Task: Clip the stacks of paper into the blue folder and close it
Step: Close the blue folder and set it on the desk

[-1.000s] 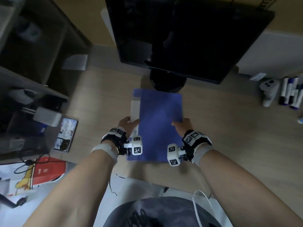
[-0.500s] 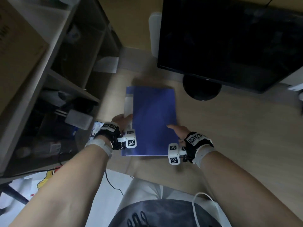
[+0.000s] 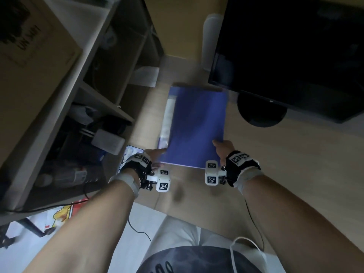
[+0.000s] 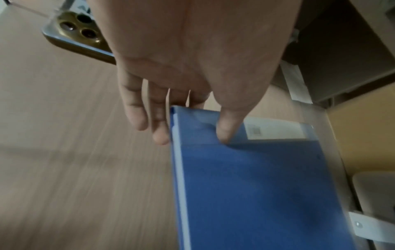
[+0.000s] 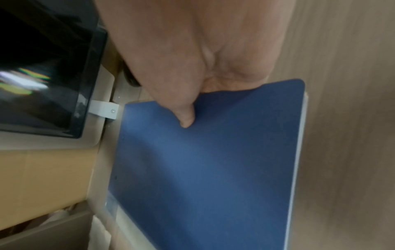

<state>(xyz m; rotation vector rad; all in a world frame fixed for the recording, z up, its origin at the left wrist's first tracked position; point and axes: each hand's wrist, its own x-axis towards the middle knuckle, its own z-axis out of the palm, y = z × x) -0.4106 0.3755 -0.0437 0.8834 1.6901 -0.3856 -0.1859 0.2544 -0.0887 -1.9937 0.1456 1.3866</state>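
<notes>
A: Since a second earlier we had slid the closed blue plastic folder (image 3: 197, 127) leftward, off the black monitor's round stand (image 3: 262, 113).

B: It lay flat on the pale wooden desk (image 3: 295, 164), its long axis running straight away from both hands, equally near.

A: Our left hand (image 4: 192, 67) pinched its near left corner; our right hand (image 5: 192, 50) gripped the near right corner.

B: We counted one folder, two hands; paper hidden inside.

Dim indoor light overall, shelves (image 3: 110, 79) on the left in deep shadow. Head view bends at the edges, slight motion smear. Both wrist views show streaked desk (image 4: 64, 169) grain from motion blur. Monitor (image 5: 42, 76) screen carries a small coloured glare.
</notes>
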